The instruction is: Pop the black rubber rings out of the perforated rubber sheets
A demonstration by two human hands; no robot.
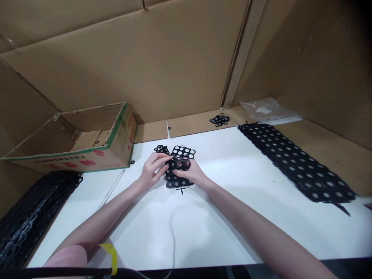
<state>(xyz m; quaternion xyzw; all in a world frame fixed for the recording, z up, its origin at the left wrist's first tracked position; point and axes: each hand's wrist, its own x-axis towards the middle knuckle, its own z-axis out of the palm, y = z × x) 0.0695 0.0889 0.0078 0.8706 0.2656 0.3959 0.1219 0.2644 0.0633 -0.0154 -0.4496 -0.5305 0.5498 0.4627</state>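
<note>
Near the middle of the white table, my right hand [196, 173] grips a black sheet of joined rings [181, 152], its fingers behind the sheet and its thumb in front. My left hand [152, 169] is closed at the sheet's left edge, with bent fingers and thumb against the rings; its exact pinch is too small to see clearly. Beneath and in front of the hands lies more black ring sheet [176, 183], with light round spots. A small pile of loose black rings [161, 148] sits just beyond my left hand.
A long black ring sheet [290, 159] lies at right beside a clear plastic bag [269, 108]. More loose rings [220, 119] lie at the back on cardboard. An open carton [120, 135] stands left, behind a shiny black stack [31, 217]. Cardboard walls [180, 58] enclose the table.
</note>
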